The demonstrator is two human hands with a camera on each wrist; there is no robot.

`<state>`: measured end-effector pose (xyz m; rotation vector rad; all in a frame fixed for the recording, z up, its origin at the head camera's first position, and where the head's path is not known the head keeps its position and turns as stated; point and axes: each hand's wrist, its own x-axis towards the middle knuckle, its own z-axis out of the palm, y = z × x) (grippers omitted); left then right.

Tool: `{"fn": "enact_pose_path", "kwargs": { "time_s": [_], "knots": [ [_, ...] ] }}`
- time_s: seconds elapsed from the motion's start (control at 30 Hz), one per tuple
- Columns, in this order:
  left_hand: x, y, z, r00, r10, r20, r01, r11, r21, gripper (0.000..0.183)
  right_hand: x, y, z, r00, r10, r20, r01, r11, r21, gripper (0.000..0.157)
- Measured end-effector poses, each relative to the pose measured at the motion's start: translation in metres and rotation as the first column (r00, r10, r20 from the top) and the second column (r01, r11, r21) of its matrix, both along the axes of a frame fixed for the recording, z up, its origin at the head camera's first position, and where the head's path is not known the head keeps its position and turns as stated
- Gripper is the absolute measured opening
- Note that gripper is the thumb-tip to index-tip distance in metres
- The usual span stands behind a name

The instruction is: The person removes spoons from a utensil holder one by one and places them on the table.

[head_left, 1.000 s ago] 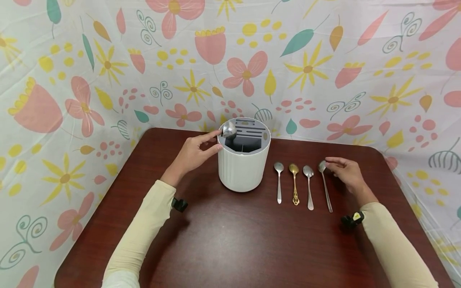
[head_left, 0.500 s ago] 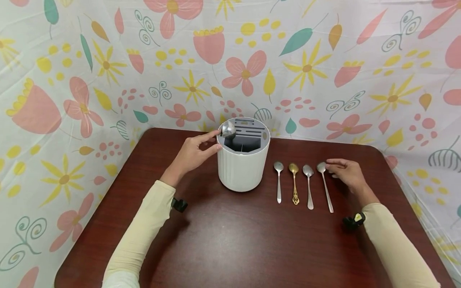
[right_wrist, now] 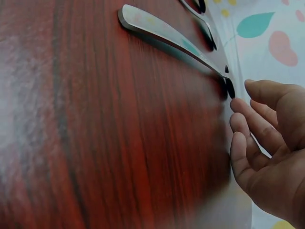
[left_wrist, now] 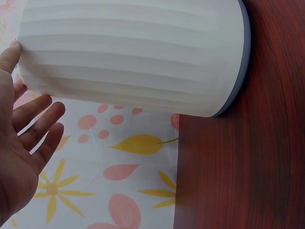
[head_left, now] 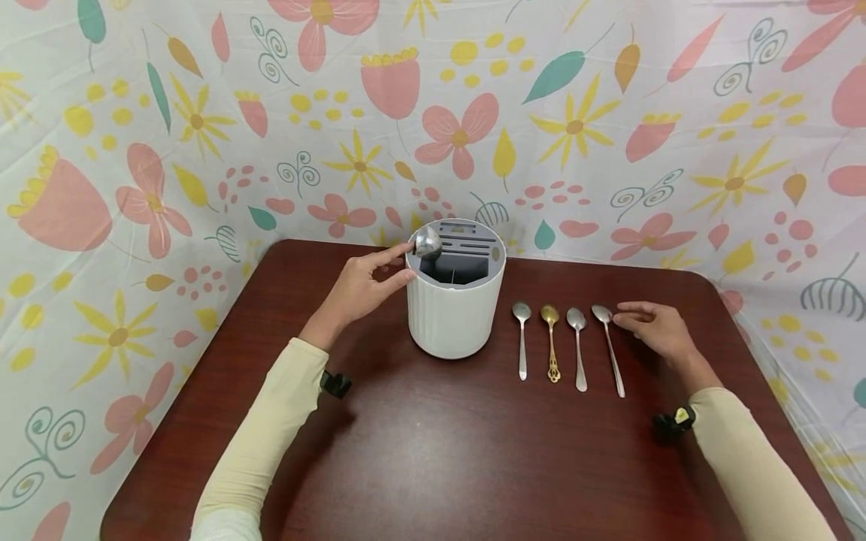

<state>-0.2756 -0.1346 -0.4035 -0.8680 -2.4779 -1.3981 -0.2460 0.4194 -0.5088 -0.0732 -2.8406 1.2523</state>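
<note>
A white ribbed utensil holder (head_left: 455, 319) with a grey slotted top stands at the back of the table. What looks like a ladle (head_left: 428, 242), its round shiny metal bowl uppermost, rests in it; its lower part is hidden. My left hand (head_left: 358, 289) touches the holder's rim with thumb and forefinger, close to the ladle; its other fingers are spread loosely in the left wrist view. To the right, my right hand (head_left: 656, 329) hovers low, fingers loosely bent and holding nothing. Just left of its fingertips, apart from them, lies the rightmost silver spoon (head_left: 610, 349).
Beside the holder lie a silver spoon (head_left: 522, 342), a gold spoon (head_left: 552, 343) with an ornate handle and another silver spoon (head_left: 578, 349), in a row with handles toward me. The dark red-brown table (head_left: 419, 451) meets a flowered cloth (head_left: 514, 98) behind.
My right hand has moved slightly right, off the bowl of the rightmost spoon, which it was touching. That spoon's bowl has shifted a little left. The left hand stays at the holder.
</note>
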Motion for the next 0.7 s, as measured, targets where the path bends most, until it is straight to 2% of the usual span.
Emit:
{"fn": "enact_pose_path", "kwargs": {
  "time_s": [0.17,0.33,0.53,0.7],
  "knots": [
    [0.0,0.0,0.001,1.0,0.006,0.003,-0.006,1.0,-0.009,0.052,0.005,-0.001,0.006,0.997,0.019,-0.075,-0.01,0.993,0.116,0.046],
    [0.0,0.0,0.001,1.0,0.013,0.001,-0.013,1.0,-0.017,0.052,0.016,-0.009,0.023,0.988,0.052,-0.143,-0.02,0.976,0.217,0.044],
    [0.0,0.0,0.0,1.0,0.019,-0.009,-0.02,0.999,-0.026,0.052,0.03,-0.025,0.055,0.977,0.068,-0.202,-0.018,0.971,0.239,0.04],
    [0.0,0.001,0.0,1.0,0.011,-0.002,-0.011,1.0,-0.008,0.051,0.035,-0.041,0.084,0.958,0.093,-0.27,-0.029,0.973,0.23,0.035]
  ]
}}
